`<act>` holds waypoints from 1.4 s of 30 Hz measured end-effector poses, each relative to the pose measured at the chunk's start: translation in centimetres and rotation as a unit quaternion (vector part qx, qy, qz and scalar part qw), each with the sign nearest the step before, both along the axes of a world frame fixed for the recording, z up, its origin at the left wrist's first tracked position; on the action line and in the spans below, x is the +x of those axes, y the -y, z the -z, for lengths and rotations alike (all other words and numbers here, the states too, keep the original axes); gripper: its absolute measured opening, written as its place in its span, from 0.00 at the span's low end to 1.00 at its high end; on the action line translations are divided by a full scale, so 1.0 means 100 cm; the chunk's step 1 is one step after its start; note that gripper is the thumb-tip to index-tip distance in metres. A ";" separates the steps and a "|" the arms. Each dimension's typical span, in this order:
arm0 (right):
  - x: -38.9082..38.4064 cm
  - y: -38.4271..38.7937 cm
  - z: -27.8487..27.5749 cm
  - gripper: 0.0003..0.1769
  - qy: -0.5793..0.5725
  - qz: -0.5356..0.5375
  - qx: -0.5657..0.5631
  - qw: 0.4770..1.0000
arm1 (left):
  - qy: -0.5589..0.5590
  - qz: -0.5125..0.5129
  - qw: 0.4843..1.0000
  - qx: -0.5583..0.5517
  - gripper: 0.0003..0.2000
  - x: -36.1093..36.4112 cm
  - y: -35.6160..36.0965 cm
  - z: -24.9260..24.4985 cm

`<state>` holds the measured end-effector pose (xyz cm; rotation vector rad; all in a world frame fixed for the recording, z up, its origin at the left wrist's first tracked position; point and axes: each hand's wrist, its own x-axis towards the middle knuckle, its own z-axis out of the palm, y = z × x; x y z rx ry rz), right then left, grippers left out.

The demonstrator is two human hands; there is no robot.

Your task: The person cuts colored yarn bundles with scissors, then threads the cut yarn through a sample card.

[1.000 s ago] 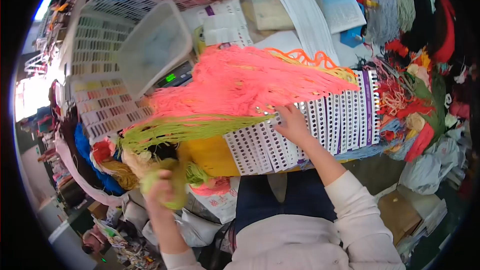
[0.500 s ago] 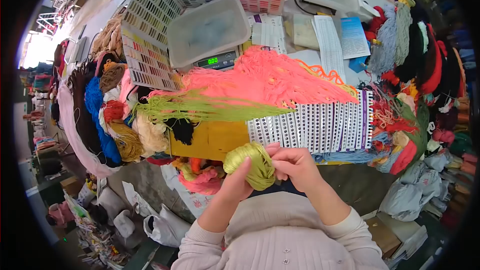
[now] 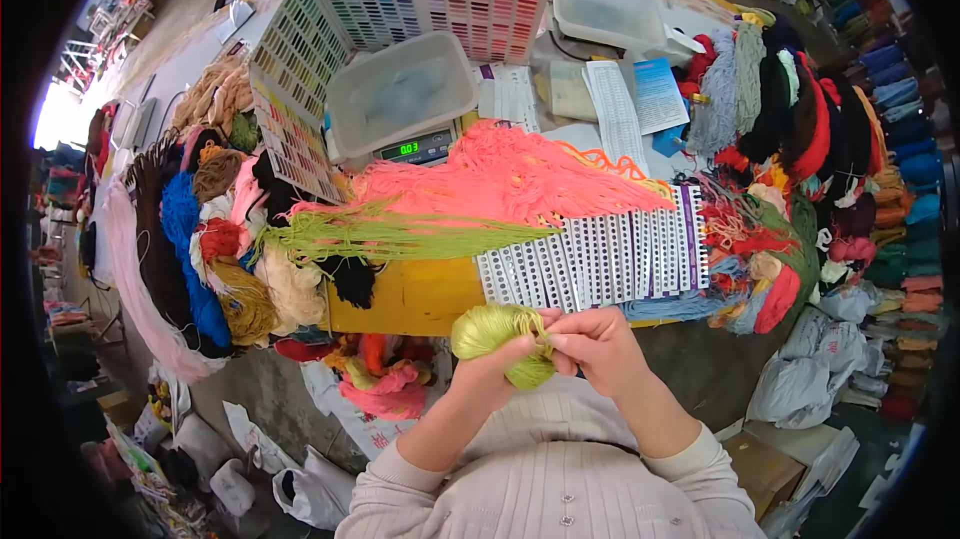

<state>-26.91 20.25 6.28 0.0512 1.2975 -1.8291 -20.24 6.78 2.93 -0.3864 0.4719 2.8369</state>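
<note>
A skein of shiny yellow-green thread (image 3: 488,331) is held in front of my body, just off the table's near edge. My left hand (image 3: 492,371) is wrapped around its lower side, thumb on top. At the skein's right end, my right hand (image 3: 592,347) is pinched on strands of the same thread. Some of the left fingers are hidden behind the skein. Beyond my hands, loose green threads (image 3: 410,231) lie spread along a big heap of pink thread (image 3: 510,177). Punched white thread cards (image 3: 600,257) overlap in a row to the right.
A folding colour chart (image 3: 400,9) stands behind a clear plastic tub (image 3: 400,99) on a scale (image 3: 410,149) reading 0.03. Coloured skeins crowd both table ends, including a blue one (image 3: 185,239). A second tub (image 3: 608,11) and papers (image 3: 615,104) lie farther back. Plastic bags (image 3: 815,364) sit right.
My left thumb has shifted to the right over the skein, which is turned in my hands. The whole view has tilted a little. The scale display went from 0.00 to 0.03.
</note>
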 end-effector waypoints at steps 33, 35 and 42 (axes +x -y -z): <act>0.006 0.005 -0.016 0.03 0.038 0.008 -0.007 0.999 | 0.033 -0.014 0.999 -0.008 0.13 0.007 -0.006 -0.011; 0.008 0.006 -0.013 0.04 -0.002 -0.003 -0.002 1.000 | 0.023 -0.013 1.000 0.013 0.12 0.007 -0.006 -0.010; 0.010 0.007 -0.011 0.06 0.020 0.031 -0.006 0.999 | 0.048 -0.036 0.998 -0.026 0.12 0.008 -0.007 -0.013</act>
